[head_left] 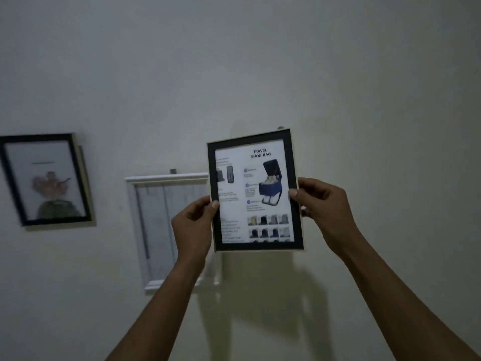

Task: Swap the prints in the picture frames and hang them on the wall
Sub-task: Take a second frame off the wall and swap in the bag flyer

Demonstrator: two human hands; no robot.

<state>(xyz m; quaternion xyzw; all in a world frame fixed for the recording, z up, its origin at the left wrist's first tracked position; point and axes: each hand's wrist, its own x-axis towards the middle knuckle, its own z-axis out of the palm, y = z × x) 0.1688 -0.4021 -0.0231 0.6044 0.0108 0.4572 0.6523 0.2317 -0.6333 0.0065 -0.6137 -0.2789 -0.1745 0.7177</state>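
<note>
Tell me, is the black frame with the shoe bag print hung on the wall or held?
Held, not yet hung: the left hand and right hand grip the black frame by its side edges.

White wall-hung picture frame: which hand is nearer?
Left. The left hand sits over the right edge of the white rectangular frame; the right hand grips the far side of the black picture frame.

A white-moulded rectangular panel (158,225) holds a pale grey sheet with faint vertical lines, too blurred to read. A small dark square tab (173,171) sits touching the middle of the panel's top edge. Up and to the right of the panel, a small grey peg (280,127) shows. A broad soft shadow (260,295) spreads below the panel's lower right corner.
</note>
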